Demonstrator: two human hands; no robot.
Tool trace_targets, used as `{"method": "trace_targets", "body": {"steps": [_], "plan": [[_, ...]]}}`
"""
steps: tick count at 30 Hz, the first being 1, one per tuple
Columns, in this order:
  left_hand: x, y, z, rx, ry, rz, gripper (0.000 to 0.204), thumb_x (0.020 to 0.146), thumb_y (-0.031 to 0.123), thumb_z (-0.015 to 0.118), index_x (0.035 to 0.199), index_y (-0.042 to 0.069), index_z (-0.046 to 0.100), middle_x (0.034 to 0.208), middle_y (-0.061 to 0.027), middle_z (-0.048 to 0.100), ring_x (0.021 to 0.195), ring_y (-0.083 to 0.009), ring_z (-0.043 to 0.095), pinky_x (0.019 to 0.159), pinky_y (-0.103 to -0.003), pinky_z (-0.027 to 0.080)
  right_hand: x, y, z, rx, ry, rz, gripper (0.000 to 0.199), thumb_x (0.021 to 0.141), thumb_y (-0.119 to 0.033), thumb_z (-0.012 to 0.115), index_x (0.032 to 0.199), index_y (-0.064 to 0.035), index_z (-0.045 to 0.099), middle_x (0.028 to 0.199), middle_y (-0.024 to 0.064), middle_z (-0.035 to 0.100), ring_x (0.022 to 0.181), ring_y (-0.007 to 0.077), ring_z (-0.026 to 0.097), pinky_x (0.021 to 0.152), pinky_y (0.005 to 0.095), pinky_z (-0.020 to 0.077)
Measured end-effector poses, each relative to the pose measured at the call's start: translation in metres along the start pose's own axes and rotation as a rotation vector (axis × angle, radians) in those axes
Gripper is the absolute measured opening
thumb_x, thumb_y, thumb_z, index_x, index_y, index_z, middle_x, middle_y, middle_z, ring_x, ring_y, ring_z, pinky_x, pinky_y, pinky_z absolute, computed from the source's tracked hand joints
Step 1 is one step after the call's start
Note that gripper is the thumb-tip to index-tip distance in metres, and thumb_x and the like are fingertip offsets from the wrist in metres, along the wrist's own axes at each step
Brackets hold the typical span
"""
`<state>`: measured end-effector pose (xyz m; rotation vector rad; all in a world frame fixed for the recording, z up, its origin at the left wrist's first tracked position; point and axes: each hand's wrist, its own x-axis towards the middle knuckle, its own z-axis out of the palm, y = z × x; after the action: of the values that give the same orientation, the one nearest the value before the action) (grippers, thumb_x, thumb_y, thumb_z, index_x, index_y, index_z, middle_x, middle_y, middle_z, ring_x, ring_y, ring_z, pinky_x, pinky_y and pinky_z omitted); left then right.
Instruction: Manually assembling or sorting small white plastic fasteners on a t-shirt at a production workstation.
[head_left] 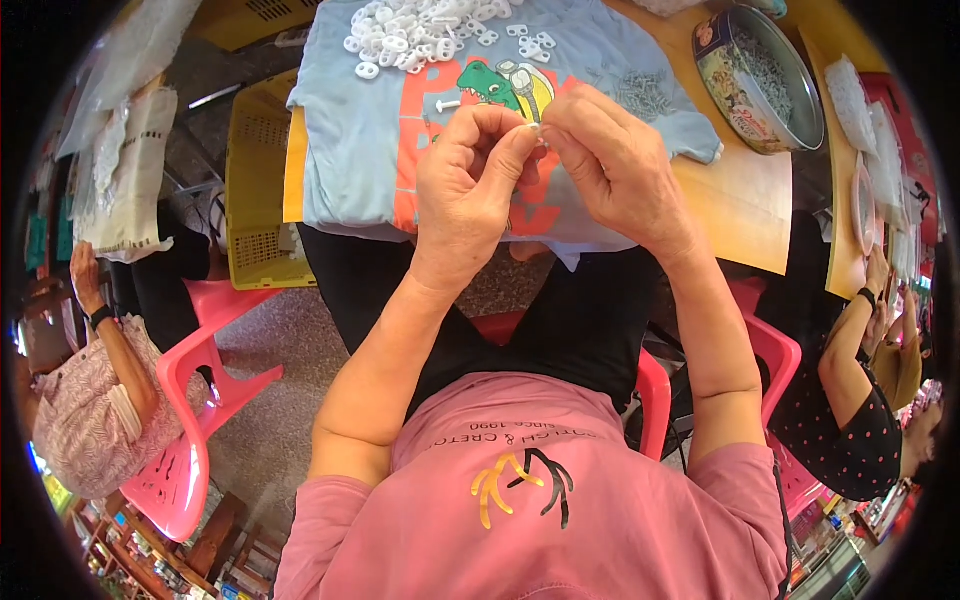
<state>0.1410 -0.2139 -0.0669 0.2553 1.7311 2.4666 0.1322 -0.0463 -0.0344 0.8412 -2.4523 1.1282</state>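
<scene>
Above the cloth-covered table, my two hands meet fingertip to fingertip. My left hand is closed, pinching a small white plastic piece that mostly hides behind the fingers. My right hand is closed too, thumb and forefinger pressed together at that piece; what they grip is too small to make out. Beyond the left hand lies a single white piece with a stem. A heap of white two-holed plastic parts covers the far part of the cloth. Small metal screws lie piled beyond my right hand.
A printed blue shirt is spread over the wooden table. A round tin of screws stands at the right. At the left are a yellow crate and a pink chair. People sit on both sides.
</scene>
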Motion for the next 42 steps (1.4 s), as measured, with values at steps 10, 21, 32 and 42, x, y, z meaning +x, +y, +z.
{"method": "trace_targets", "body": {"steps": [10,21,32,42], "plan": [[0.004,0.002,0.0,-0.028,-0.025,-0.035,0.011,0.097,0.01,0.06,0.1,0.0,0.057,0.084,-0.0039,0.065,0.069,-0.0076,0.058,0.063,-0.021,0.048,-0.003,-0.002,0.0,-0.028,0.05,0.028,0.006,0.09,-0.004,0.063,0.092,0.0004,0.059,0.08,0.0121,0.057,0.069,0.0277,0.057,0.062,0.0336,0.0469],[0.003,0.004,0.002,-0.022,-0.029,-0.033,0.013,0.097,0.013,0.062,0.098,0.0,0.058,0.084,-0.0028,0.065,0.069,-0.0067,0.057,0.062,-0.021,0.048,0.004,-0.001,-0.024,-0.11,-0.078,0.013,0.01,0.091,-0.009,0.063,0.096,-0.0003,0.061,0.082,0.0124,0.059,0.072,0.0301,0.059,0.063,0.0354,0.0465],[0.002,0.006,-0.002,0.01,-0.036,-0.046,0.014,0.096,0.013,0.063,0.099,0.0,0.058,0.084,-0.0025,0.064,0.07,-0.006,0.058,0.062,-0.02,0.048,0.002,-0.001,-0.013,-0.046,-0.123,-0.006,0.007,0.092,-0.005,0.059,0.095,0.0002,0.056,0.084,0.0138,0.054,0.073,0.0341,0.055,0.064,0.0376,0.0462],[0.003,0.004,-0.002,-0.007,-0.028,-0.019,0.012,0.097,0.012,0.06,0.098,0.0,0.059,0.083,-0.0028,0.065,0.071,-0.0062,0.059,0.063,-0.021,0.048,-0.002,0.0,0.0,0.047,-0.012,0.015,0.006,0.089,0.002,0.06,0.094,0.002,0.057,0.084,0.0121,0.059,0.074,0.0275,0.059,0.065,0.0335,0.0479]]}}
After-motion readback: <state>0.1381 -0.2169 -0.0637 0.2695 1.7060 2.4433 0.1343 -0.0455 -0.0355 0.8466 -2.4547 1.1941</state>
